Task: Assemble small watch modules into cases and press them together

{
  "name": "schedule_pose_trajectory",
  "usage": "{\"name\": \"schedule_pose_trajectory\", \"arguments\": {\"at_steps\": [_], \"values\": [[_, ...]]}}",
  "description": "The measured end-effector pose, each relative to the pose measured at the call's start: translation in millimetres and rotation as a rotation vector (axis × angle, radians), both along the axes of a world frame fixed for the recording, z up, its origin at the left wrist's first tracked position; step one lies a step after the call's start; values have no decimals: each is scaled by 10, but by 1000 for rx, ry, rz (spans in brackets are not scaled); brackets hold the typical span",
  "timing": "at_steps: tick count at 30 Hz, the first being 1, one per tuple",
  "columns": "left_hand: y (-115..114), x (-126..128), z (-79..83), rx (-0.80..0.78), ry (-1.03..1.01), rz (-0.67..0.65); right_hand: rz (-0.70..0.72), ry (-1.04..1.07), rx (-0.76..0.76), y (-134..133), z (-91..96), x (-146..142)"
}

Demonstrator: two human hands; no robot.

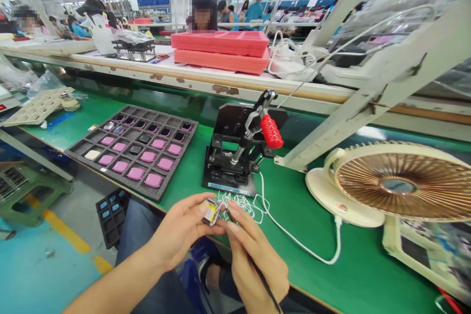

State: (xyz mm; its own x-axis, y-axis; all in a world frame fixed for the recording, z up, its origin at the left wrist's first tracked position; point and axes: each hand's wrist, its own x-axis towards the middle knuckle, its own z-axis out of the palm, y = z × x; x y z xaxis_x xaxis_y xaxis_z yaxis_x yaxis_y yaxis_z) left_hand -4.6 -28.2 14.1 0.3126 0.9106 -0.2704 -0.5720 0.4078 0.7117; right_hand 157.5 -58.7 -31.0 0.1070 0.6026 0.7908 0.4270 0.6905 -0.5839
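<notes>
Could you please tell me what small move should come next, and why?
Probably guide the black tool onto the device: the left hand holds the device up, and the right hand grips the tool close beside it, though contact isn't clear.

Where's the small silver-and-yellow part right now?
Head view, lower middle, slightly left: the part is in the left hand, beside the right hand, in front of the red-handled clamp.

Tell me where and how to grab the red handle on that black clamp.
Grip the red handle around its ridged middle, probably coming from the front right. It slants down toward the right, its lower end looks free, and that side seems open for fingers, while the metal linkage crowds its left.
</notes>
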Motion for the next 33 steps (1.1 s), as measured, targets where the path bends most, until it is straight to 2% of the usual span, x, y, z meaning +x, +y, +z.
{"name": "schedule_pose_trajectory", "arguments": {"at_steps": [4,7,10,13,15,17,22,28,30,33], "values": [[99,1,-100,-2,92,93,-139,64,7,32,38,110],[173,-44,-184,18,157,149,-213,34,-69,121,73,273],[237,-71,-258,22,172,163,-207,-38,-239,200,95,397],[302,-46,-322,43,189,191,-125,-65,-308,159,91,437],[340,-30,-357,59,205,212,-54,-58,-330,42,78,454],[353,-42,-375,56,210,206,-54,-43,-360,-130,62,502],[258,-199,-348,38,179,120,-315,-116,-420,-631,19,737],[151,-354,-280,53,255,86,-308,-69,-584,-1055,-183,897],[83,-376,-232,46,275,67,-364,-1,-626,-1210,-230,896],[-107,-418,-175,-12,361,72,-499,82,-674,-1512,-151,907]]}}
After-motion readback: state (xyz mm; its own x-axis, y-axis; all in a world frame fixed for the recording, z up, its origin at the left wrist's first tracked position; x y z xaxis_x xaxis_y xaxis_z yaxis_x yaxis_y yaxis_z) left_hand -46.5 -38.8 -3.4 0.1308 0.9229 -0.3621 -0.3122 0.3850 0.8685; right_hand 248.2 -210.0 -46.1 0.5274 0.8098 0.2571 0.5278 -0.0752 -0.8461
